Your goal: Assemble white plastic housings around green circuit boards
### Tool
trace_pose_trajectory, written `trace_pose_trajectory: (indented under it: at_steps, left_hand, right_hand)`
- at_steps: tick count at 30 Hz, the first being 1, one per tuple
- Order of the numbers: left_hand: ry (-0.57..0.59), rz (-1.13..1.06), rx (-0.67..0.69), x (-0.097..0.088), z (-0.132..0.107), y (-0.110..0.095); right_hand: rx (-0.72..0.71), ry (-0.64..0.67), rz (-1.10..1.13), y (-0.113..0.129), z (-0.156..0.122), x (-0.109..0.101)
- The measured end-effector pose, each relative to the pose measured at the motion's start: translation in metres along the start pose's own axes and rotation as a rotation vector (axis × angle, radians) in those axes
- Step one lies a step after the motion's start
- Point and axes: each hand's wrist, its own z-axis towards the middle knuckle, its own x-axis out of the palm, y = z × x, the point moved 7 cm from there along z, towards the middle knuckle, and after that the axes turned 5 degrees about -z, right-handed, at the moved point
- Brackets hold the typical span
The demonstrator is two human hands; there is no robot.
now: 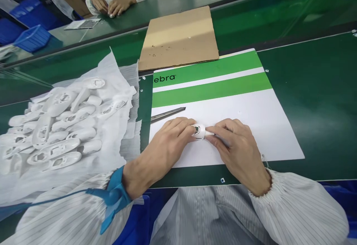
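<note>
- A small white plastic piece is pinched by the left hand and right hand.
- Its ends are hidden by them.
- A metal tool is partly hidden by the left hand.

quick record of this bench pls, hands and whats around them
left hand: holds small white plastic part at its left end
right hand: holds same part at its right end
under hands: green-and-white printed sheet on green bench mat
nearest tool: long dark metal tool
rest: cardboard sheet; white plastic casings; blue wrist strap; co-worker's hands
</note>
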Motion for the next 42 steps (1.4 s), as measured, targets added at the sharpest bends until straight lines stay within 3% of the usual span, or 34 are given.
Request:
trace_pose_trajectory:
  at_steps: [7,14,25,30,33,37,42]
  left_hand:
    - [0.054,0.029,-0.018,-0.006,-0.002,-0.003]
    - [0.11,0.109,0.047,-0.014,0.004,-0.01]
    - [0.048,0.094,0.009,-0.013,0.009,-0.008]
    - [0.132,0.211,-0.042,-0.003,0.016,-0.008]
    - [0.161,0.174,-0.16,-0.008,0.017,0.003]
    - [0.043,0.023,-0.221,-0.024,0.016,0.011]
    - [0.044,-0.201,-0.261,-0.009,0.016,0.007]
  right_hand:
    - [0.022,0.019,-0.005,0.0,0.001,0.001]
    - [0.01,0.021,-0.009,0.002,0.001,-0.001]
    - [0.023,0.035,0.0,0.0,0.0,-0.003]
    - [0.084,0.119,0.004,0.009,0.01,0.0]
    - [0.095,0.103,-0.065,0.021,0.018,0.006]
    - [0.054,0.029,-0.143,0.029,0.018,0.011]
    - [0.027,0.029,-0.179,0.027,0.012,0.015]
